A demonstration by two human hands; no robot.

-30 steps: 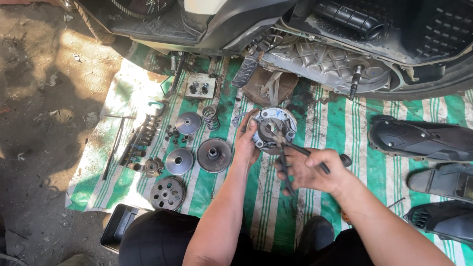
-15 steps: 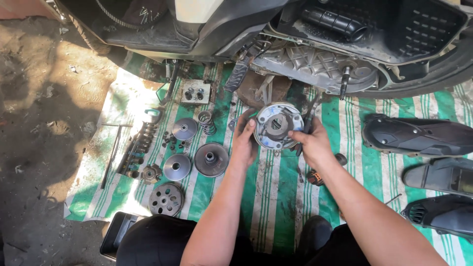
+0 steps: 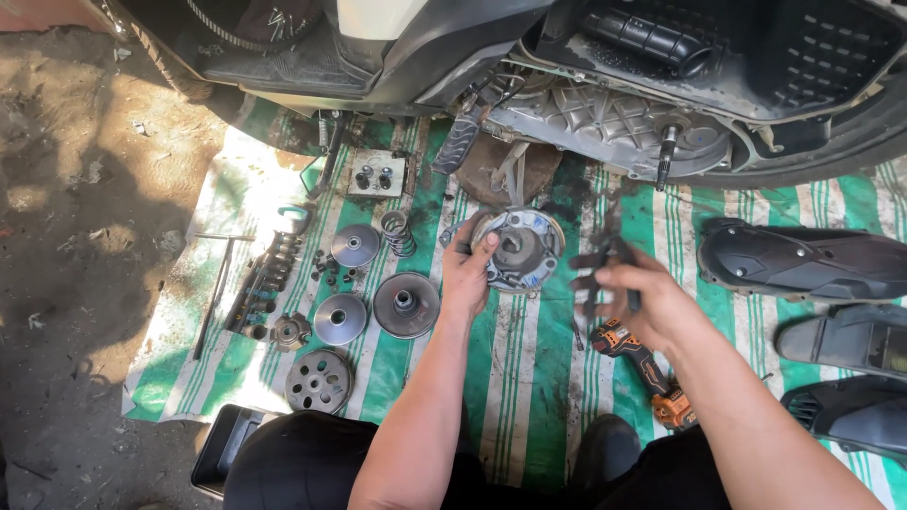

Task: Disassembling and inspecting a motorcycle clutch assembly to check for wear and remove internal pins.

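Grey metal of the clutch assembly is gripped at its left edge by the left hand, with the thumb laid over the rim and the forearm stretched forward. The part is held just above the green striped tarp, below the scooter engine. The right hand is raised beside it, blurred, and its fingers are closed around a dark tool. An orange power tool is seen lying under the right wrist.

One head-worn view here, looking steeply down from above the person's knees at the green striped tarp, fairly close. Both forearms run up from the lower edge toward mid-frame, and the scooter underside fills the top; the right hand looks motion-blurred, probably.
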